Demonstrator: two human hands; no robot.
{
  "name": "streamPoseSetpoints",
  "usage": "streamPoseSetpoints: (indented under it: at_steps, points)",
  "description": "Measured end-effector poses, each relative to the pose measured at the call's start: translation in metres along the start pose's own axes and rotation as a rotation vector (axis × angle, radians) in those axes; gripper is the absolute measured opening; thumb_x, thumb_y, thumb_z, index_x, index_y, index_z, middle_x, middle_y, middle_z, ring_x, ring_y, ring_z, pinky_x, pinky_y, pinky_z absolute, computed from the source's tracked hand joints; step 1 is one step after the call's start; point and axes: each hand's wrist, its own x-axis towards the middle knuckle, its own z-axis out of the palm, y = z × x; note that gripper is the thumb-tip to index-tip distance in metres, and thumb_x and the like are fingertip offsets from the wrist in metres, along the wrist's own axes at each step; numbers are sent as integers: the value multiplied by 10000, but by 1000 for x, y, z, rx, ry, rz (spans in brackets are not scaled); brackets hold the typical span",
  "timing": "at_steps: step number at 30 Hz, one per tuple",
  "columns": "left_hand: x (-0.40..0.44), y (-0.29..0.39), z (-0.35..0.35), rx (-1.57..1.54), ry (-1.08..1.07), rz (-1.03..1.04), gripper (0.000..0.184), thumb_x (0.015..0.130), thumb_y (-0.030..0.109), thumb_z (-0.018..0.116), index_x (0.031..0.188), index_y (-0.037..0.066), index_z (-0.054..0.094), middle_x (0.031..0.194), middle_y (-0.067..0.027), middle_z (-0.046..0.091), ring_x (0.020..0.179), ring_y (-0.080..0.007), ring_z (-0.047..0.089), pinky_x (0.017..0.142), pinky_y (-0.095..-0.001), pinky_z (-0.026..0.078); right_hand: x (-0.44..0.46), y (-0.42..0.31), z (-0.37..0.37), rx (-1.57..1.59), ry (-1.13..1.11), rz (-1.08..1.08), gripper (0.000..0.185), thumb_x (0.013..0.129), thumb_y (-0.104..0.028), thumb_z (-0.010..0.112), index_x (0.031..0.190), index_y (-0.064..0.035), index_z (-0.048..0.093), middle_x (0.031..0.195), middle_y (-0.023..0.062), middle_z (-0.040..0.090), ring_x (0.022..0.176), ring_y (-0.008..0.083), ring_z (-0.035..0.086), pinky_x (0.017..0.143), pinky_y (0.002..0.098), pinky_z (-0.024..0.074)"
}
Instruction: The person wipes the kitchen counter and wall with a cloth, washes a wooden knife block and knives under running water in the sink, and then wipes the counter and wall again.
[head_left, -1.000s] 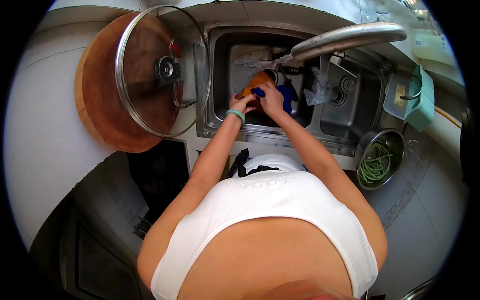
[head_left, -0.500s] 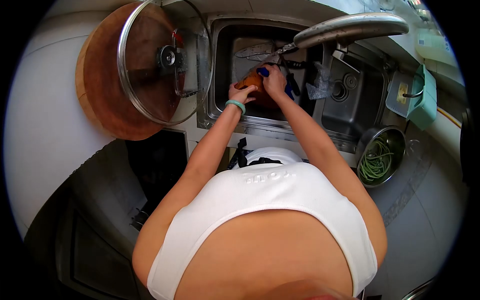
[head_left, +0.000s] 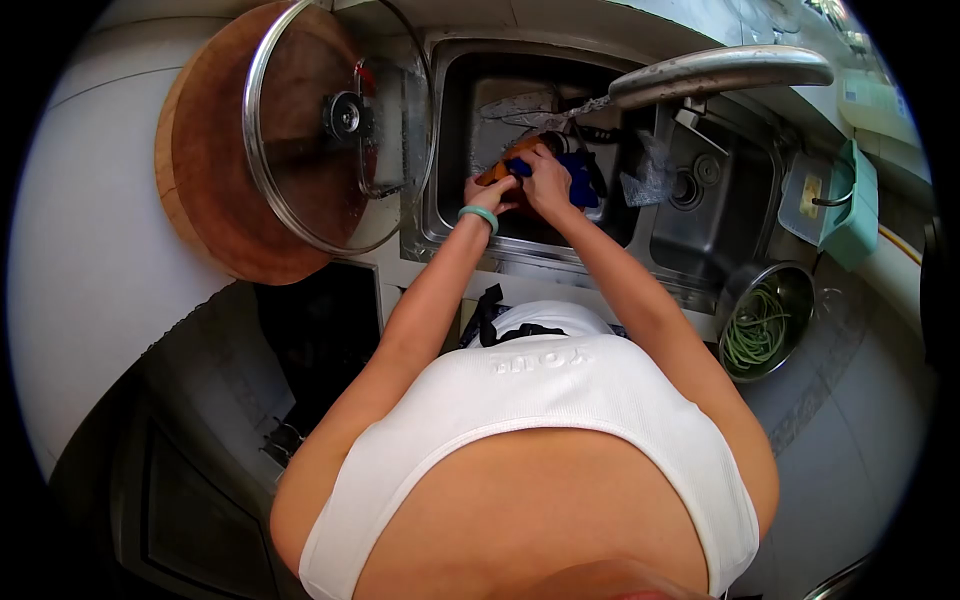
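Observation:
Inside the left sink basin (head_left: 461,215), my left hand (head_left: 487,194) is closed on the near-left side of a shiny orange-brown object (head_left: 515,155), whose exact kind I cannot make out. My right hand (head_left: 546,182) is closed on a dark blue cloth (head_left: 580,180) and presses against the object. The cloth spreads out to the right of the fingers. Water runs from the faucet (head_left: 720,75) into the basin just beyond my hands. A flat light-coloured item (head_left: 515,106), perhaps a blade, lies on the basin floor behind them.
On the left, a glass lid (head_left: 345,115) stands in front of a round wooden board (head_left: 215,150). Crumpled clear plastic (head_left: 648,175) hangs on the divider beside the smaller basin (head_left: 690,235). A metal bowl (head_left: 735,300) holds long green beans (head_left: 755,325). A mint-green container (head_left: 848,205) sits at right.
My right hand has shifted slightly on the orange-brown object, and more of the blue cloth now shows to its right. The whole view has moved a little.

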Motion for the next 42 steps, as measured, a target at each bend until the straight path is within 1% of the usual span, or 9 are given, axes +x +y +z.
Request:
streamPoseSetpoints:
  at_steps: [15, 19, 25, 26, 28, 31, 35, 36, 42]
  points:
    - [-9, 7, 8, -4, 19, -8, 769, 659, -24, 734, 1266, -18, 261, 1130, -180, 494, 923, -266, 611, 701, -483, 574, 33, 13, 2, -99, 46, 65, 221, 747, -83, 602, 953, -135, 662, 998, 115, 582, 913, 313, 593, 744, 373, 489]
    - [-12, 13, 0, -64, 10, -37, 799, 657, -9, 739, 1288, -11, 249, 1143, -166, 481, 933, -253, 607, 705, -479, 575, 35, 61, -1, -521, -217, 439, 256, 828, -109, 494, 1037, -53, 631, 1105, 154, 583, 1002, 294, 581, 809, 409, 479]
    - [-7, 17, -11, -87, 96, -98, 695, 666, 32, 752, 1212, 1, 324, 1053, -144, 554, 921, -222, 610, 661, -480, 575, 33, 50, -40, -632, -426, 466, 290, 834, -139, 509, 1082, -10, 586, 1125, 191, 552, 1130, 294, 483, 892, 416, 431]
    - [-7, 16, -13, -83, 56, -94, 734, 654, 64, 766, 1228, 2, 314, 1151, -157, 465, 989, -250, 557, 680, -465, 580, 40, 62, -33, -633, -429, 464, 290, 834, -139, 509, 1082, -10, 586, 1125, 191, 552, 1130, 294, 483, 892, 416, 431]
    - [-13, 15, -15, -78, 21, -90, 774, 642, 96, 781, 1244, 4, 303, 1248, -169, 376, 1058, -278, 504, 700, -451, 585, 60, 102, -5, -555, -77, 261, 327, 830, -184, 527, 1088, 11, 574, 1149, 202, 535, 1092, 335, 495, 902, 431, 413]
    - [-15, 14, -16, -91, 23, -81, 784, 639, 104, 784, 1247, 8, 298, 1244, -171, 370, 1055, -273, 501, 695, -444, 586, 92, 140, 16, -261, -23, 336, 362, 831, -192, 534, 1114, 34, 546, 1158, 217, 530, 1076, 371, 492, 908, 434, 404]
    - [-16, 10, -22, -73, 57, -93, 805, 631, 111, 791, 1252, 0, 290, 1241, -176, 370, 1055, -271, 502, 698, -431, 585, 93, 173, 23, -656, -139, 131, 447, 871, -229, 479, 1269, -27, 459, 1320, 205, 418, 1231, 376, 369, 1012, 476, 295]
    - [-19, 12, -21, -69, 52, -100, 828, 625, 114, 795, 1262, -7, 280, 1246, -180, 369, 1056, -269, 503, 705, -428, 583, 93, 143, 2, -863, -364, 207, 488, 909, -247, 415, 1366, -87, 360, 1430, 170, 287, 1321, 351, 246, 1064, 485, 202]
    - [-18, 10, -24, 55, 89, -96, 914, 616, 180, 804, 1299, -46, 241, 1256, -188, 386, 1093, -248, 490, 730, -391, 563, 95, 157, 9, -823, -458, 213, 511, 930, -236, 367, 1406, -78, 271, 1467, 167, 200, 1362, 326, 153, 1100, 458, 132]
